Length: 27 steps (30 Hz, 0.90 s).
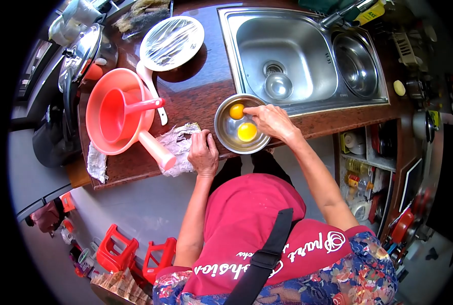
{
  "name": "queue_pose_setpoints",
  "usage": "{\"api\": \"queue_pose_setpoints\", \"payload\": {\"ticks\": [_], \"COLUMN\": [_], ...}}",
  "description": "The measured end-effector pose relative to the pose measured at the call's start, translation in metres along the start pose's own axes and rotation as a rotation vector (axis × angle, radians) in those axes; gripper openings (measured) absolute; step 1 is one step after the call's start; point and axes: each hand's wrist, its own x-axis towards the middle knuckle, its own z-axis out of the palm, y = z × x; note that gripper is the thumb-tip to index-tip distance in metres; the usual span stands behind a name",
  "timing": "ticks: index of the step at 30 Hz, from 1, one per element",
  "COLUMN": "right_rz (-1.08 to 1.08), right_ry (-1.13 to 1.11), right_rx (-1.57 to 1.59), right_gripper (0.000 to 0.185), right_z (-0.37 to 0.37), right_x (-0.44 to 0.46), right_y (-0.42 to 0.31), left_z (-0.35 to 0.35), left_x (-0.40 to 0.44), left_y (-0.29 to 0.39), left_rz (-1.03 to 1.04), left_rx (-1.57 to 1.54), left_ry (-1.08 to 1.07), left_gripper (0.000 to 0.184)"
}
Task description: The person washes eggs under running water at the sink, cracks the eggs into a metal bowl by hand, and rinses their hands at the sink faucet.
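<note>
A round metal bowl (229, 136) stands at the counter's front edge, by the sink's near left corner. Two egg yolks (247, 132) lie in it. My right hand (272, 121) reaches over the bowl's right rim, a fingertip at the upper yolk (236, 111); its other fingers are curled. Left of the bowl, my left hand (203, 154) rests on the counter edge with fingers curled, at the right end of a crumpled pale cloth (178, 147). Whether it grips anything is hidden.
Pink ladles (121, 112), a white spoon (148, 84) and a plastic-wrapped white bowl (171, 43) sit on the left. Behind the metal bowl is the steel sink (308, 40), a small bowl (278, 86) inside. Red stools (117, 249) stand on the floor at left.
</note>
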Motion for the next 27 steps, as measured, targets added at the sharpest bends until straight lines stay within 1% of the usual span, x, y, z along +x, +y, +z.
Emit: {"api": "queue_pose_setpoints", "payload": {"ticks": [7,13,16,19,22,25,26,27], "right_rz": [0.029,0.074,0.058,0.054,-0.014,0.014,0.013,-0.002], "right_ry": [0.039,0.143,0.209,0.228,0.294,0.229,0.152,0.106], "right_rx": [0.048,0.143,0.176,0.221,0.155,0.059,0.042,-0.039], "right_gripper": [0.030,0.026,0.025,0.023,0.022,0.022,0.021,0.021], "right_z": [-0.006,-0.010,-0.006,-0.007,0.001,0.004,0.004,0.007], "right_x": [-0.008,-0.019,-0.023,-0.028,-0.033,-0.044,-0.047,-0.050], "right_y": [0.004,0.007,0.018,0.022,0.023,0.014,0.008,0.002], "left_z": [0.001,0.001,0.001,0.002,0.002,0.001,0.001,0.002], "left_x": [0.000,0.001,0.001,0.000,0.001,0.001,0.000,0.000], "left_y": [0.000,0.000,0.000,0.000,0.001,0.001,0.001,0.001], "left_rz": [-0.007,-0.008,-0.005,-0.004,-0.006,-0.007,-0.007,-0.010], "left_rx": [0.007,0.022,0.023,0.024,0.024,0.021,0.021,0.024], "left_ry": [-0.006,-0.015,-0.012,-0.012,-0.012,-0.012,-0.012,-0.014], "left_gripper": [0.010,0.010,0.009,0.009,0.009,0.009,0.009,0.009]}}
